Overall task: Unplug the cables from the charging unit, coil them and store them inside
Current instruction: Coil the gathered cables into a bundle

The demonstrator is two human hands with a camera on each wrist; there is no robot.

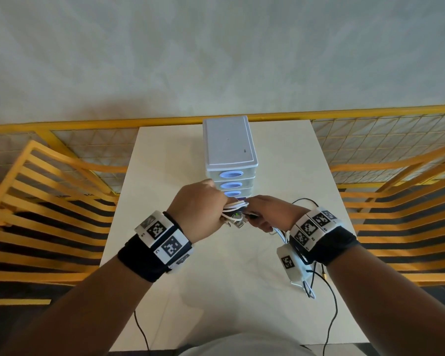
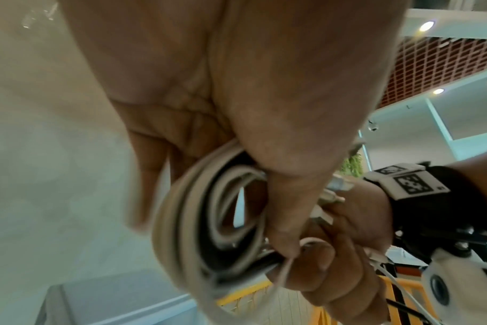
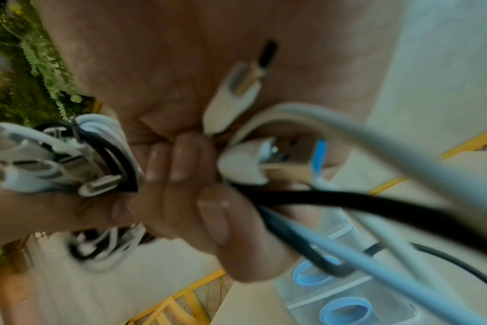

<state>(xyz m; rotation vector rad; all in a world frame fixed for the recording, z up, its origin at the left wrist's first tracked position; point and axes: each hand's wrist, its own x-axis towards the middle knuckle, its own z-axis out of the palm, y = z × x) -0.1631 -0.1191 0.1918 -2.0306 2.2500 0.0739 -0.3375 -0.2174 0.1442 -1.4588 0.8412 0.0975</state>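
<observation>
Both hands meet just in front of a white drawer unit point(image 1: 229, 147) with blue oval handles. My left hand point(image 1: 198, 209) grips a coil of white and black cables point(image 1: 235, 208); the loops point(image 2: 186, 220) run through its palm under the thumb. My right hand point(image 1: 267, 214) touches the left and grips loose strands, a black cable point(image 3: 348, 204) and white ones, with a white plug point(image 3: 242, 167) beside its fingertips point(image 3: 178, 162). Several plug ends point(image 3: 97, 187) stick out of the coil. A tiny green light point(image 1: 237, 215) shows among them.
The hands hover over a white table point(image 1: 216, 291). Slack white cable point(image 1: 307, 289) and a black lead point(image 1: 332, 312) trail off its right front. Another black lead point(image 1: 141, 335) hangs at the front left. Yellow railings point(image 1: 49, 191) flank the table.
</observation>
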